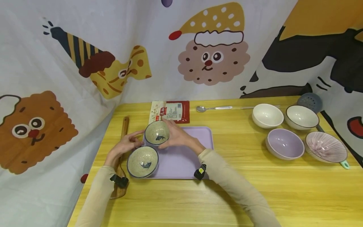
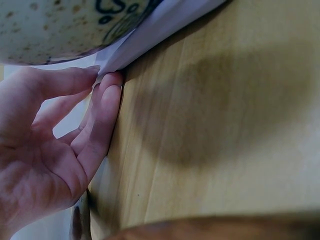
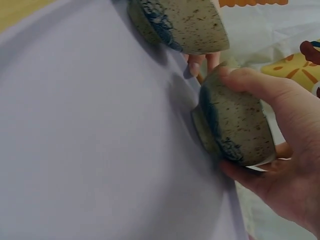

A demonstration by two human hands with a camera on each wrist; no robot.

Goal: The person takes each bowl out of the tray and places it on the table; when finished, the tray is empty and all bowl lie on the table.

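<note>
Two speckled bowls with a blue fish painted inside sit at the left end of a lilac tray [image 1: 187, 157]. My right hand [image 1: 170, 134] grips the farther bowl [image 1: 157, 132] from the right, thumb on one side of its wall and fingers on the other; the right wrist view shows this bowl [image 3: 235, 120] tilted on the tray [image 3: 100, 125]. The nearer bowl [image 1: 142, 161] stands free at the tray's front-left corner. With straight fingers, my left hand [image 1: 135, 140] touches the tray's left edge [image 2: 160, 25] below a speckled bowl [image 2: 50, 25].
A wooden spatula [image 1: 124, 126] lies left of the tray on the yellow table [image 1: 255, 189]. Behind the tray are a red-and-white packet [image 1: 170, 112] and a spoon [image 1: 214, 108]. Several bowls [image 1: 285, 143] cluster at the right, with a slotted ladle [image 1: 309, 101]. Cartoon curtains close off back and sides.
</note>
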